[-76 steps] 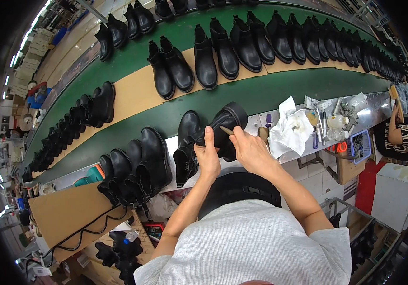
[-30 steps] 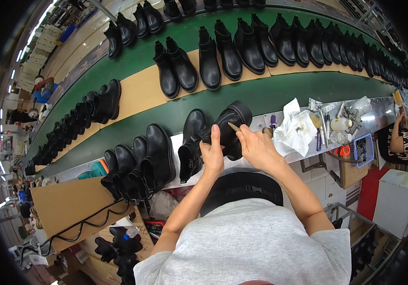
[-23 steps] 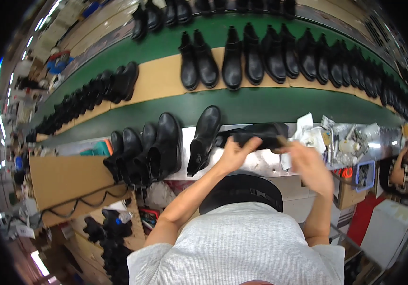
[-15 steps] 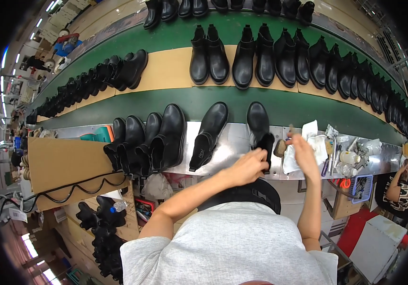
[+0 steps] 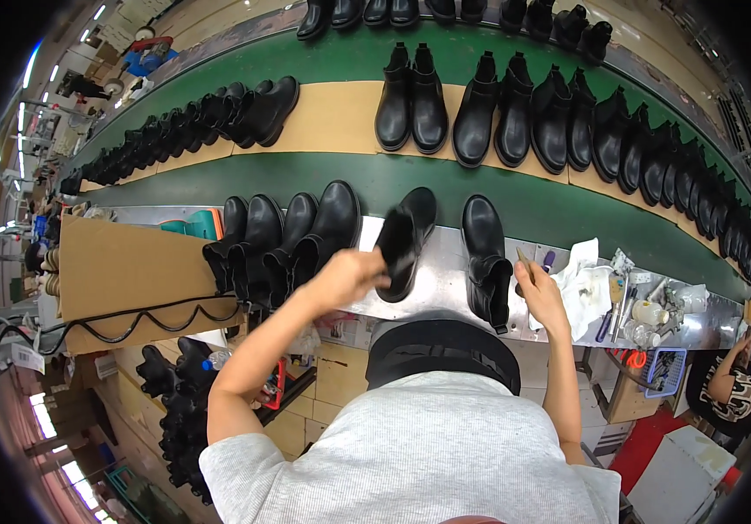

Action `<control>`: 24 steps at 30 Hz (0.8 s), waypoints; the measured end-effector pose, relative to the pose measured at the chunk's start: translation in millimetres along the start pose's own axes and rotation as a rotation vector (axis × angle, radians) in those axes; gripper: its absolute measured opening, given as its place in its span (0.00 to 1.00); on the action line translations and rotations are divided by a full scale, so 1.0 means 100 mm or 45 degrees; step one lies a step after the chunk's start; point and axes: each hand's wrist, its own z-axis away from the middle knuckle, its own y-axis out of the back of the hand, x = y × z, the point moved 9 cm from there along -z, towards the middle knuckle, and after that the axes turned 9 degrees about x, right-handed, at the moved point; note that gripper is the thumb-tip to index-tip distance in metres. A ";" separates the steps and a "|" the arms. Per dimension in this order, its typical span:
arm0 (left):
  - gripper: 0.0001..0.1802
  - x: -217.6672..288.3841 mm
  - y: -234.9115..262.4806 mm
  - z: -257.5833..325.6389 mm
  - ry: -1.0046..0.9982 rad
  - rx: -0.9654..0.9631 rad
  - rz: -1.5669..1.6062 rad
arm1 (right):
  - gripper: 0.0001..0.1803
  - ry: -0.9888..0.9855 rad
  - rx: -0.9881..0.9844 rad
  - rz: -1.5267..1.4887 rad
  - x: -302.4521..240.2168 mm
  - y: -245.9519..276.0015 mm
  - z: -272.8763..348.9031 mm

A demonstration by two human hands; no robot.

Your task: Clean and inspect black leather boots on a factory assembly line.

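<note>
Two black ankle boots stand apart on the metal strip at the bench's near edge. My left hand is closed at the side of the left boot, fingers curled on its upper; hand and shaft are slightly blurred. To the right, the second boot stands with its toe pointing away and its shaft towards me, untouched. Beside that shaft, my right hand pinches a small flat brown piece, whose exact kind I cannot make out. A crumpled white cloth lies just right of this hand.
Several black boots stand left of my left hand, by a cardboard panel. More boots line a cardboard strip on the green bench. Bottles and tools lie at right, above a blue basket. Another person is far right.
My left hand has left the right boot and moved left to the other boot, which has shifted and turned. My right hand has picked up the brown piece from the metal strip.
</note>
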 end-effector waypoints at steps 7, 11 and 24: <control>0.13 -0.11 0.63 -0.74 0.552 0.343 0.959 | 0.27 0.043 0.101 -0.095 -0.02 0.09 0.05; 0.13 -0.25 0.67 -0.78 0.596 0.362 1.073 | 0.26 0.089 0.152 -0.149 0.17 0.04 0.14; 0.11 -0.38 0.54 -0.80 0.702 0.482 1.321 | 0.23 0.188 0.172 -0.014 -0.27 0.22 0.30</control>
